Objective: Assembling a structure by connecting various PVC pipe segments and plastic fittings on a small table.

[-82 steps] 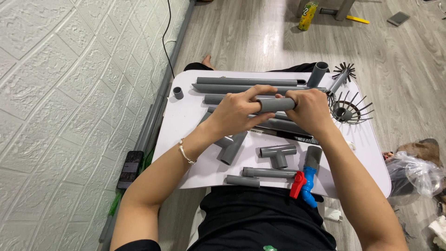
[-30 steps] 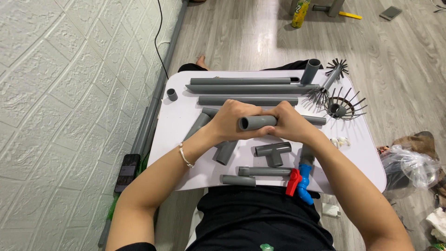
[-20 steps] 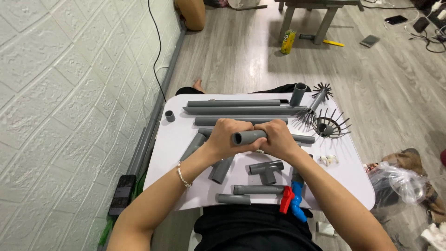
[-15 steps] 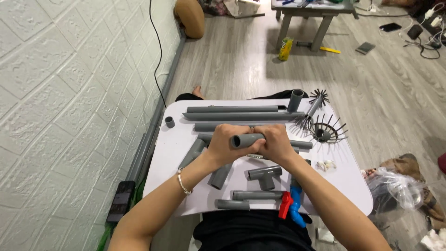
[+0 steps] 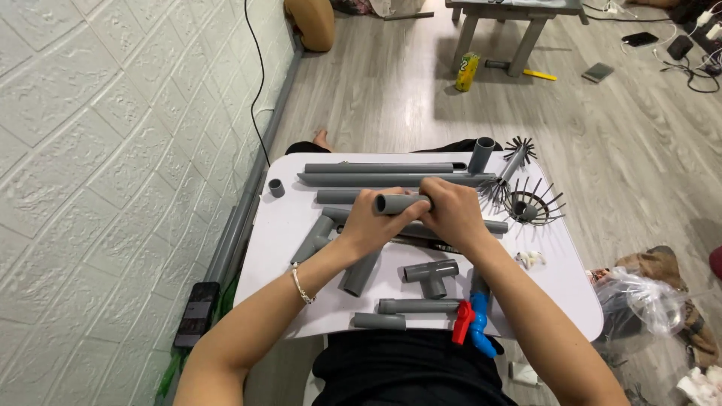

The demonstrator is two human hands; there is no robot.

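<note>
Gripping a short grey pipe piece [image 5: 402,203] at the centre of the frame, both hands are closing around it above the white table [image 5: 556,278]. The left hand [image 5: 370,224] is wrapping its fingers around the pipe's left part, leaving the open round end showing, while the right hand [image 5: 451,213] is clasping the other end, the two hands touching each other. Beyond them, toward the top of the table, long grey pipes [image 5: 383,174] are lying side by side. Below the hands a grey tee fitting [image 5: 431,275] is resting, and at the lower edge a blue valve with a red handle [image 5: 472,325] is lying just beside a short pipe [image 5: 417,306]. At the table's upper right, two spiked black-grey parts [image 5: 530,204] are sitting near an upright pipe stub [image 5: 480,154].
</note>
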